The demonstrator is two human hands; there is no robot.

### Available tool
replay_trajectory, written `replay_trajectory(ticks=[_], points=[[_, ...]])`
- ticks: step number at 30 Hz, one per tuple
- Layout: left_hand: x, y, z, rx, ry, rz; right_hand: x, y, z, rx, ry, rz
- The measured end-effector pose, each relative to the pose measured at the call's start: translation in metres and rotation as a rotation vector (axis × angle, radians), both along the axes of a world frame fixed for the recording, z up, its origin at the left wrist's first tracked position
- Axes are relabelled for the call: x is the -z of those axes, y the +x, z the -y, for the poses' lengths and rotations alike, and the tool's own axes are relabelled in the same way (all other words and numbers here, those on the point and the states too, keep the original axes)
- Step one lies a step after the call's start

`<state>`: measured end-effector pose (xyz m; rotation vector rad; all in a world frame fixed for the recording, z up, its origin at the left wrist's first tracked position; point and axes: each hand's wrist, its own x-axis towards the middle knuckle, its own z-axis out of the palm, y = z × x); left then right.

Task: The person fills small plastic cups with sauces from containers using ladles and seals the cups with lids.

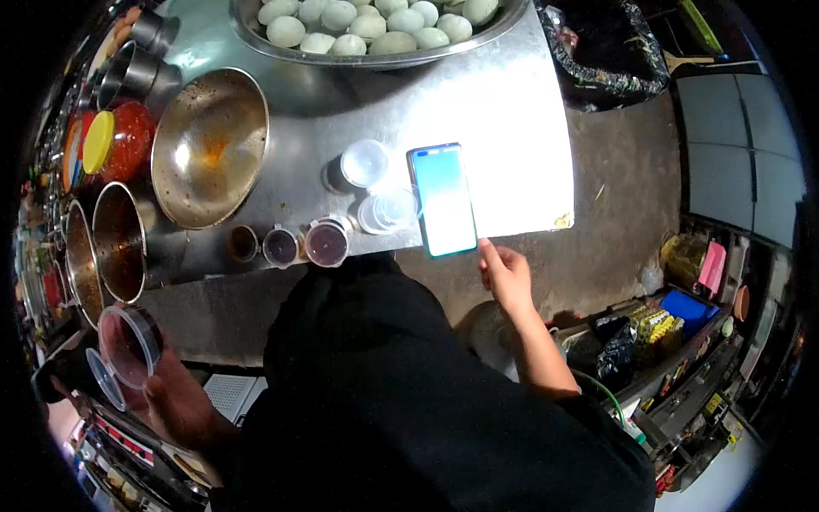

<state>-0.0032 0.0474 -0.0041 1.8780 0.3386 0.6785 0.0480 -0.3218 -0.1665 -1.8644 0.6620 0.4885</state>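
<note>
At the lower left, my left hand (177, 397) is closed around a clear plastic cup (128, 346) with its lid hanging open. My right hand (507, 273) is beside the lower right corner of a phone (446, 205) with a lit screen, its fingers curled; whether they touch the phone is hard to tell. The phone lies on the metal table (512, 111). Left of it are clear empty-looking containers (388, 210) and another clear cup (364, 163). Small cups of dark sauce (327, 243) line the table's near edge.
A large metal bowl (211, 149) with orange stains sits at the left, near a red jar with a yellow lid (99, 142). A basin of pale eggs (369, 26) stands at the far edge. At the right are a black-lined bin (614, 81) and a cluttered shelf (674, 375).
</note>
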Motion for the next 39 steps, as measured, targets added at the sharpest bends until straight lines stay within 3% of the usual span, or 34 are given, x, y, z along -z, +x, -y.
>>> replay_trajectory(ticks=[1,5,23,27,39], points=[[0.001,0.000,0.002,-0.003,-0.014,0.000,0.004,-0.002,0.002,0.090,0.210,-0.182],[0.002,-0.004,-0.004,0.069,-0.036,-0.020,0.022,0.001,-0.004,0.029,0.315,-0.226],[-0.002,-0.005,0.026,-0.147,0.008,-0.055,0.037,0.006,-0.014,0.040,0.365,-0.096],[-0.003,-0.011,0.017,-0.091,-0.102,0.008,0.038,0.004,-0.014,0.036,0.382,-0.084],[-0.006,-0.006,0.030,-0.079,0.028,-0.073,0.037,0.002,-0.013,0.059,0.437,-0.106]])
